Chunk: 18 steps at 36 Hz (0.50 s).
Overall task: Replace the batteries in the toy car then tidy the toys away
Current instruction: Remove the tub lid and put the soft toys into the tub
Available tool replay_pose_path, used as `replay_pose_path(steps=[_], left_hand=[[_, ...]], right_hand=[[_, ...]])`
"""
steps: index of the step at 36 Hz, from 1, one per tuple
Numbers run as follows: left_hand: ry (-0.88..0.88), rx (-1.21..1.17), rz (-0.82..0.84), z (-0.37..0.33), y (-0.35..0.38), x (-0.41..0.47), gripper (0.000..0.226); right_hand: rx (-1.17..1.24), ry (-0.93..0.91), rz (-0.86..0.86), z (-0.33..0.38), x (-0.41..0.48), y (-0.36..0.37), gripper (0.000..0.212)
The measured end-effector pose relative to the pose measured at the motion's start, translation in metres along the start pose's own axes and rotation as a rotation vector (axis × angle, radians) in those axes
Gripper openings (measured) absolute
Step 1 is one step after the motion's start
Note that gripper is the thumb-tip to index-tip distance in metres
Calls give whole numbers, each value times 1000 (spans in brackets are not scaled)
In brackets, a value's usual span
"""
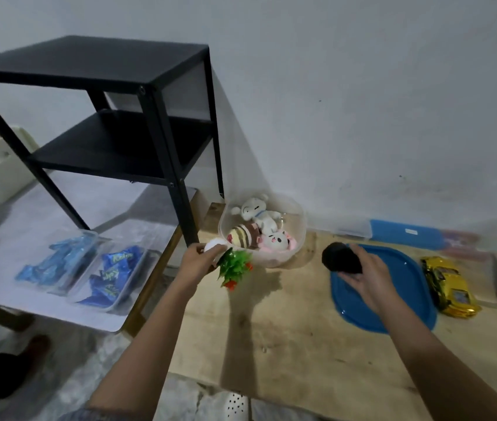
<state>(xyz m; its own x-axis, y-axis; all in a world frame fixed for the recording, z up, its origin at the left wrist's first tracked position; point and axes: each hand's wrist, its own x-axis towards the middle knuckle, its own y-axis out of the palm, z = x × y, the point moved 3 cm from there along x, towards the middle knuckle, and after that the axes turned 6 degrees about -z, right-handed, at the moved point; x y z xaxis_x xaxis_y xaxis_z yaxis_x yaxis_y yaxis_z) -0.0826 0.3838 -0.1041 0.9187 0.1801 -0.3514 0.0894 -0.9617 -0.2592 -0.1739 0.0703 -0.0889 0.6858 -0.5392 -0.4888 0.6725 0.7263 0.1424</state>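
blue wrappers fill two clear trays (89,268). the left grip (195,262) clasps a spiky plastic plant (235,265) by its white pot, beside the clear tub (297,226) of plush toys (259,229), likely its destination. the right grip (365,275) curls round a fuzzy black ball (339,256) above a blue lid (408,299). rightmost, the glossy gold toy car (450,287) lies on the wooden bench (271,344).

The scene is dimly lit, with a cool grey cast. Light is received from the left: a long soft shadow of the left arm (150,329) is thrown rightwards over the wooden board (301,344) — its edges diffuse. Faint glare is seen on the blue lid (408,284). The frame's edges are bowed by the lens and smeared, notably the far right.
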Motion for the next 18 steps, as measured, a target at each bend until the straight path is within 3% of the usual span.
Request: replay_pose_path(steps=[3, 9, 16, 18], left_hand=[[-2, -160, 3, -12, 2, 3, 45], [30, -240, 23, -32, 25, 15, 32], [201, 81, 25, -34, 48, 36, 45], [252, 141, 45, -32, 54, 41, 47]], right_hand=[[92, -17, -15, 7, -1, 7, 55], [235, -48, -2, 15, 4, 38, 48], [376, -6, 40, 11, 19, 74, 15], [406, 18, 51, 10, 23, 80, 14]])
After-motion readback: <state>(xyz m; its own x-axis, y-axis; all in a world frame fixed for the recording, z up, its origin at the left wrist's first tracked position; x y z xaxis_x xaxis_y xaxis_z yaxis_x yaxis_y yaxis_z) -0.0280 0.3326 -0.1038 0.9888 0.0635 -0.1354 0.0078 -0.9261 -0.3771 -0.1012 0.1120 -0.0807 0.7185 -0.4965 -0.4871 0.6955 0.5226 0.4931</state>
